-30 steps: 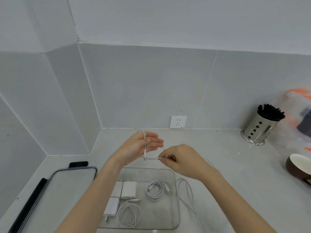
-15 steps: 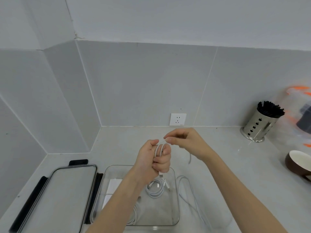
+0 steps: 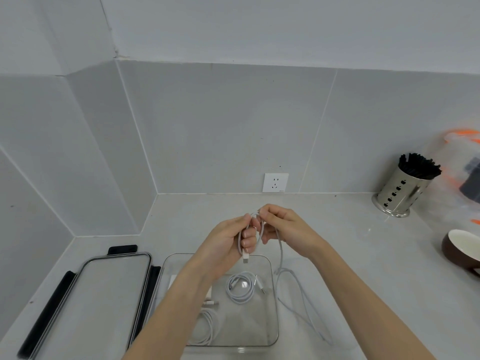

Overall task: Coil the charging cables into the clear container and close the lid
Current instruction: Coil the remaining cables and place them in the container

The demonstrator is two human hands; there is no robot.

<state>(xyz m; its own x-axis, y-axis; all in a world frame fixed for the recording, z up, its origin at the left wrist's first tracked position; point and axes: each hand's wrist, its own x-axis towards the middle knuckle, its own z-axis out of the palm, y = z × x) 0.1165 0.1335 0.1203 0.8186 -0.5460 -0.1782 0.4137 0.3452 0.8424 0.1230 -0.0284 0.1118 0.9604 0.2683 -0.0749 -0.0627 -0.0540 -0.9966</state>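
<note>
My left hand (image 3: 228,242) grips loops of a white charging cable (image 3: 281,258) wound round its fingers, with the plug hanging just below the fist. My right hand (image 3: 285,227) pinches the same cable at the top of the loops. The loose length trails down to the counter right of the clear container (image 3: 274,318). The container sits below both hands and holds a coiled white cable (image 3: 240,288), a second coil (image 3: 205,331) near its front left, and white adapters mostly hidden by my left forearm. The clear lid (image 3: 109,289) with black clasps lies flat left of the container.
A perforated steel holder (image 3: 401,192) full of black sticks stands at the back right. A brown bowl (image 3: 459,249) with a white inside sits at the right edge, behind it a plastic bag (image 3: 459,175). A white wall socket (image 3: 275,182) is straight ahead.
My right hand has come from above and right of the left fist down to the top of the loops, laying more cable round the left fingers. The hands sit slightly lower, over the container.
</note>
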